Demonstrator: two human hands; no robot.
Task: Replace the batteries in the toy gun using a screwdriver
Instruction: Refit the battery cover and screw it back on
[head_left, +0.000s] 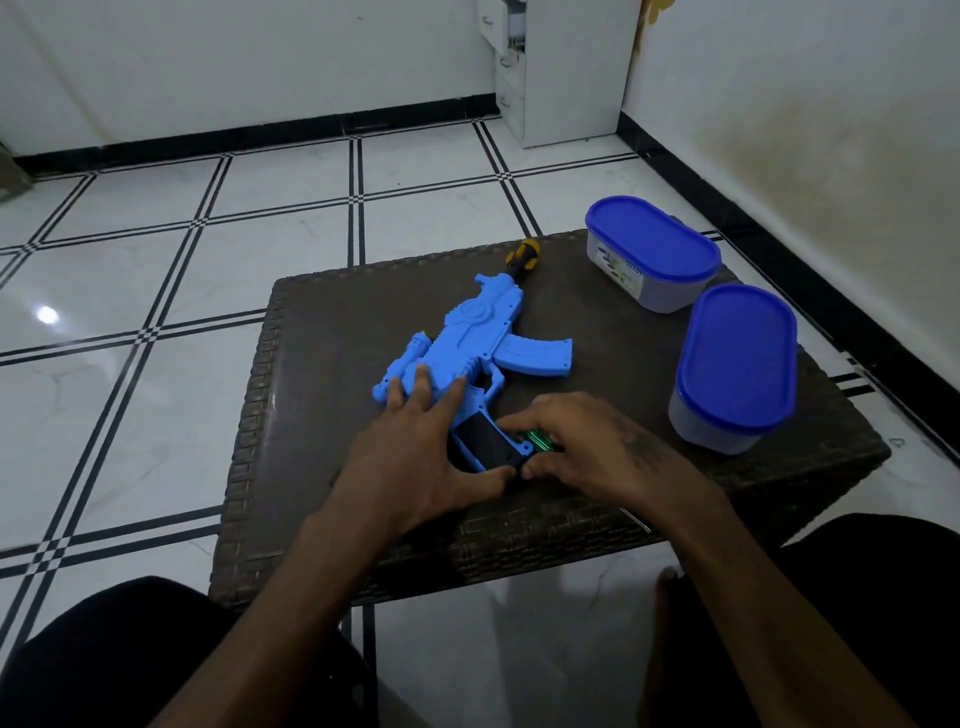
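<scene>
A blue toy gun (467, 338) lies flat on a dark wicker table (322, 364), muzzle pointing away from me. Its stock end shows a black open compartment (483, 439). My left hand (415, 447) presses straight fingers on the gun's body, thumb against the stock end. My right hand (582, 441) curls its fingers round green batteries (540, 441) at the stock's end. A screwdriver with a yellow and black handle (522, 254) lies beyond the gun's muzzle, partly hidden by it.
Two oval plastic containers with blue lids stand at the table's right: one at the back (649, 254), one nearer (732, 369). A thin metal rod (636, 519) lies near the front edge. My knees sit below the table. Tiled floor surrounds it.
</scene>
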